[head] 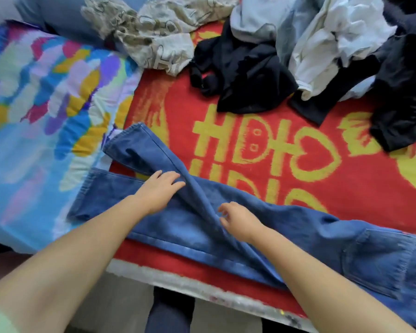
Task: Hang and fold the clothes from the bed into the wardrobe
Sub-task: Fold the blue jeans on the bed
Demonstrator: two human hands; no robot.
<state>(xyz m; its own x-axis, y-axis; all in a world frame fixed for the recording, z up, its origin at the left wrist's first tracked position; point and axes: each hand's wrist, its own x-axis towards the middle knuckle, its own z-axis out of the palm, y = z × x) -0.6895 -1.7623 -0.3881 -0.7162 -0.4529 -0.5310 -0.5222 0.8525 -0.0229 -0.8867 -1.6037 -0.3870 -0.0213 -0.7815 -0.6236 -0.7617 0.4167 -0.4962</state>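
From here I see a red blanket (pixel 360 188) with yellow characters covering the bed, and a multicoloured quilt (pixel 41 111) bunched along its left side. At the far edge lies a heap of unsorted clothes: a beige patterned garment (pixel 151 37), a black garment (pixel 245 75), a white shirt (pixel 334 37) and another dark garment (pixel 404 92), all well apart from my hands. The blue jeans (pixel 298 236) lie spread along the near edge of the bed, legs running left, one leg crossing over the other. My left hand (pixel 159 191) rests flat on the lower leg, fingers straight. My right hand (pixel 238 222) pinches a raised fold of denim just beside it.
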